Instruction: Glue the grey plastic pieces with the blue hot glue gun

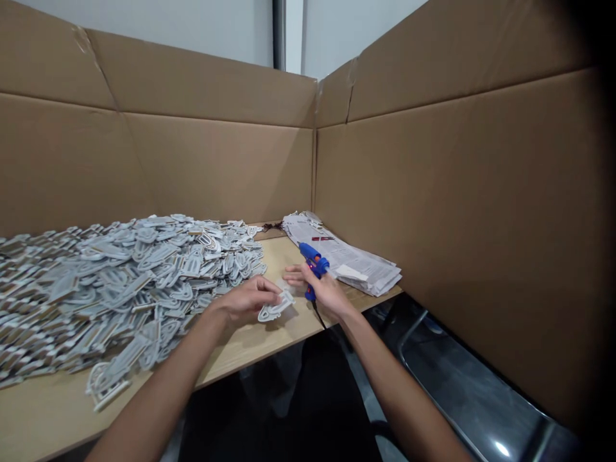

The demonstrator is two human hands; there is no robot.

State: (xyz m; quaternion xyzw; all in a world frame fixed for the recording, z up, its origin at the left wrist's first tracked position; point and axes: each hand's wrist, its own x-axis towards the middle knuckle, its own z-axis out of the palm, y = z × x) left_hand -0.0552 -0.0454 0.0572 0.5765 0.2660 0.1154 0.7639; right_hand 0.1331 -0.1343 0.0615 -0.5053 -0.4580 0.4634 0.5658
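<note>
My left hand (250, 296) pinches a flat white-and-grey cutout piece (276, 308) between thumb and fingers, just above the front part of the table. Close by on the right, my right hand (323, 289) is around a blue hot glue gun (314, 255), whose nozzle points up and to the left. A small red light glows on the gun, and its black cord (317, 316) hangs down from the handle. The right fingers reach leftward toward the piece; part of the grip is hidden by the hand.
A large heap of similar cutout pieces (158, 256) covers the table's left side. Sheets of printed paper (370, 269) lie at the right, with a small red item (322, 239) on them. Cardboard walls (216, 154) enclose the wooden table (250, 343). Dark strands (273, 226) lie in the back corner.
</note>
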